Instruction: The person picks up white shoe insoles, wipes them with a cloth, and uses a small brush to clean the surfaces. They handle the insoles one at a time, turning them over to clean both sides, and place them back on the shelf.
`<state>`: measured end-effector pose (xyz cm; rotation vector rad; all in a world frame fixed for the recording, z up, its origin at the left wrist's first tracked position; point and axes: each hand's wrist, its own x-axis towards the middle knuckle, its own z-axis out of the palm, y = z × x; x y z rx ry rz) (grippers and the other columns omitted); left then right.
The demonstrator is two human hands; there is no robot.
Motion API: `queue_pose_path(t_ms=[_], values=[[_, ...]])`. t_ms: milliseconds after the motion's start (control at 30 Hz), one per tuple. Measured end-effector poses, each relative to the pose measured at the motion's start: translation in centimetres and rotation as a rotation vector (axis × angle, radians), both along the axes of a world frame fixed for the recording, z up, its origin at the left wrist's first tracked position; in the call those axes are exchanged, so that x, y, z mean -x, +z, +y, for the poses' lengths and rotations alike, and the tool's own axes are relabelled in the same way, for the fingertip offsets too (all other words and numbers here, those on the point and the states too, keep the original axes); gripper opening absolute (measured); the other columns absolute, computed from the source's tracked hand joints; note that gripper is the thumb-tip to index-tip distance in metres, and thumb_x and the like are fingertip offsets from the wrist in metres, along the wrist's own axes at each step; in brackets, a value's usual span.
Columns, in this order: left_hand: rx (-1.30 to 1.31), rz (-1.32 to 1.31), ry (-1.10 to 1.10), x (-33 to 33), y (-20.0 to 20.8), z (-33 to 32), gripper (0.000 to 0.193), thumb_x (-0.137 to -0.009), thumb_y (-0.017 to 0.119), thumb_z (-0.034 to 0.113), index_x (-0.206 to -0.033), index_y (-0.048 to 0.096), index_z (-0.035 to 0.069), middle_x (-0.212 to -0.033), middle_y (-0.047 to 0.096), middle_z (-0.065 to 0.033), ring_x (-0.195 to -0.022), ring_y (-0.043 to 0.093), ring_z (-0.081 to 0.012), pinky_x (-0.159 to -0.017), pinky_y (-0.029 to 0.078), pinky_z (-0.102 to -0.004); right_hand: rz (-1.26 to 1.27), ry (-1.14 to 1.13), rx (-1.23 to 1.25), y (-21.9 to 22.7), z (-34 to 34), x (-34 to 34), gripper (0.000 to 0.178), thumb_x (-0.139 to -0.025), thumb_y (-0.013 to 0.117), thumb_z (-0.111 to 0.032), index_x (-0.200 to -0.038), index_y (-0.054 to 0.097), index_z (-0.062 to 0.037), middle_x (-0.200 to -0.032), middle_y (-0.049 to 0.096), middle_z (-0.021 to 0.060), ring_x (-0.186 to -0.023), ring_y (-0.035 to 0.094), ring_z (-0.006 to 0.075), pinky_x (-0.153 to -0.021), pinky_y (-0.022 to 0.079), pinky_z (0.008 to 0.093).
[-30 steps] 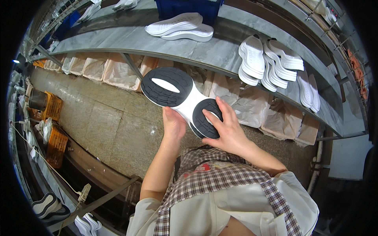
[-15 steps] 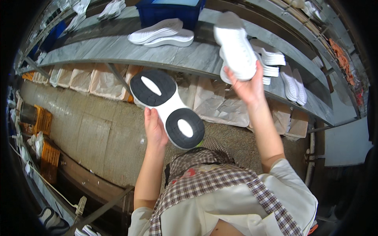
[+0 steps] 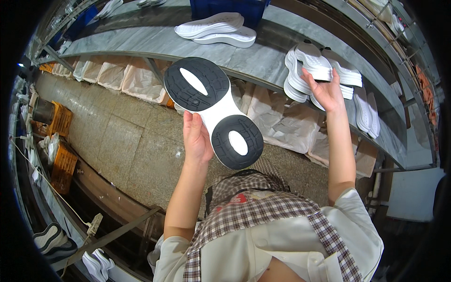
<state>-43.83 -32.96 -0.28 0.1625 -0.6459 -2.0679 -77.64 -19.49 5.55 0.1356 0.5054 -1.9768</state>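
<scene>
My left hand (image 3: 197,137) grips a white shoe sole (image 3: 217,113) with two black tread pads by its edge. The tread faces up, and a pale oval opening shows in the middle of each pad. Farther right, at the shelf, my right hand (image 3: 326,91) has its thumb and fingers spread beside a pile of white soles (image 3: 312,61). Its fingertips overlap the near ends of the soles, and whether they touch is hard to make out. More white soles (image 3: 343,70) are stacked just to the right of that pile.
The grey shelf (image 3: 141,42) curves across the far side, bearing a pair of white soles (image 3: 218,33) before a blue bin (image 3: 230,10). Another pair (image 3: 366,115) lies at right. Lined baskets (image 3: 141,82) stand beneath. Orange crates (image 3: 64,162) and a metal bar (image 3: 117,232) are at left.
My right hand has set the white sole it held onto the pile at the shelf, and its fingers have spread. The black-and-white sole stays in my left hand. The view has shifted.
</scene>
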Motion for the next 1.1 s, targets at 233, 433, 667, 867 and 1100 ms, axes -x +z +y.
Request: queue_pose_path(t_ms=[233,433,667,867,1100], values=[[-0.033,-0.019,0.020,-0.4,0.4,0.2,0.040,-0.095,0.050,0.018,-0.130,0.036,0.005,-0.129,0.049,-0.0099,-0.117,0.051,-0.0218,-0.098,0.043,-0.0387,0.010,0.101,0.058,1.4,3.1,-3.1,0.077,-0.092,0.046,-0.044,-0.131,0.019,0.0175,-0.132,0.036,0.0321,-0.117,0.050,0.0348,-0.095,0.049,0.0378],[0.002,0.003,-0.003,-1.0,0.7,0.2,0.038,-0.095,0.049,0.017,-0.129,0.037,0.005,-0.129,0.049,-0.0104,-0.117,0.050,-0.0226,-0.098,0.043,-0.0388,0.412,0.221,-0.040,1.9,4.5,-8.5,0.035,-0.094,0.046,-0.021,-0.118,0.048,0.0038,-0.115,0.059,0.0194,-0.094,0.063,0.0235,-0.075,0.056,0.0310],[0.017,-0.100,0.156,-0.7,0.8,1.0,0.033,-0.094,0.049,0.009,-0.125,0.037,0.004,-0.124,0.051,-0.0096,-0.111,0.052,-0.0203,-0.095,0.043,-0.0362,1.851,0.229,-0.321,2.8,3.6,-19.5,0.053,-0.082,0.065,-0.027,-0.126,0.047,-0.0045,-0.124,0.051,0.0173,-0.115,0.049,0.0270,-0.096,0.040,0.0374],[0.196,-0.321,0.309,0.5,3.4,3.6,0.035,-0.088,0.056,0.000,-0.118,0.037,0.001,-0.119,0.048,-0.0113,-0.109,0.049,-0.0174,-0.092,0.040,-0.0310,2.190,0.312,-0.513,1.4,0.8,-25.1,0.094,-0.067,0.078,-0.039,-0.139,0.028,-0.0047,-0.139,0.031,0.0212,-0.128,0.033,0.0383,-0.106,0.030,0.0456],[0.647,-0.315,0.134,0.0,6.8,4.4,0.040,-0.086,0.057,0.004,-0.121,0.039,0.004,-0.128,0.046,-0.0161,-0.121,0.044,-0.0251,-0.097,0.038,-0.0367,1.161,-0.021,-0.378,2.0,-0.2,-20.0,0.067,-0.074,0.062,0.001,-0.131,0.028,0.0012,-0.120,0.048,0.0182,-0.111,0.052,0.0232,-0.092,0.046,0.0327]])
